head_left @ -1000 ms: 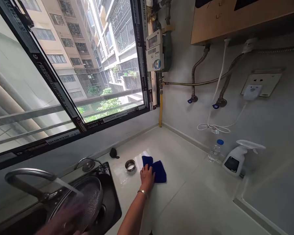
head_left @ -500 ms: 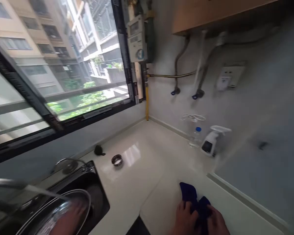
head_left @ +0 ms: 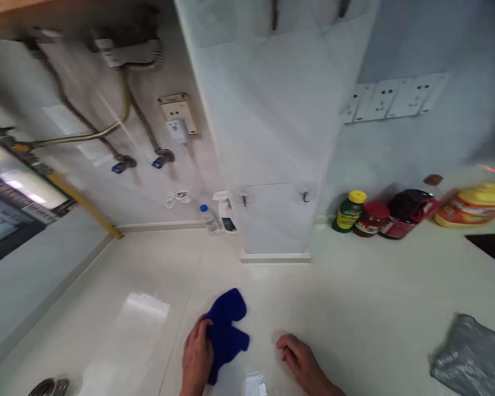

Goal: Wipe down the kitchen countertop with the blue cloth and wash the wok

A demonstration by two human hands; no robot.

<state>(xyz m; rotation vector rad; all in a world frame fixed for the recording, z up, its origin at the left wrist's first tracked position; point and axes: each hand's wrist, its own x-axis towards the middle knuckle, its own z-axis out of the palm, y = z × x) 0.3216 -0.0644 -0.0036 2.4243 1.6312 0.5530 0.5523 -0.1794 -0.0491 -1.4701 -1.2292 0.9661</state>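
A dark blue cloth (head_left: 226, 341), rumpled and uneven in outline, lies on the pale, glossy countertop (head_left: 346, 308). My left hand (head_left: 197, 355) is on its left side, fingers closed over the edge. To the right of the cloth and apart from it, my right hand (head_left: 301, 363) is low over the counter with its fingers curled in. The inside of that hand is hidden, so whatever it may hold does not show.
Behind the cloth, a blue-capped bottle (head_left: 210, 221) and a spray bottle (head_left: 226, 214) stand beside a wall pillar (head_left: 276, 220). Farther right are a green bottle (head_left: 350, 212), a red-lidded jar (head_left: 370, 219), a dark jug (head_left: 408, 212) and a yellow package (head_left: 474, 204). A grey plastic bag (head_left: 474, 357) lies front right.
The view has swung right; the sink and another person's hand with a round lid-like thing have left it. My right hand has come off the cloth; my left stays on it.
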